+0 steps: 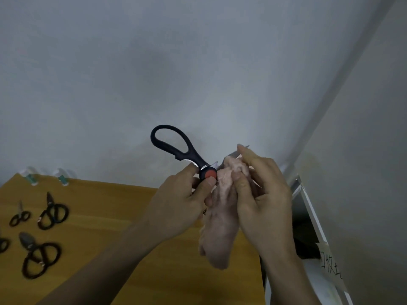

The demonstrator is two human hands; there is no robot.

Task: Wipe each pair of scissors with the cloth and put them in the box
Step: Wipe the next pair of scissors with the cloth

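My left hand grips a pair of black-handled scissors at the red pivot, handle loop pointing up and left. My right hand pinches a pale pink cloth round the blades, whose tip just shows above my fingers. The cloth hangs down between both hands. Several more black scissors lie on the wooden table at the left: a small pair, a medium pair and a large pair. A clear-walled box with a handwritten label stands at the right, beside the table.
The orange-brown table runs along a grey wall. Two clear bottles stand at its back left edge. Part of another pair of scissors shows at the left border.
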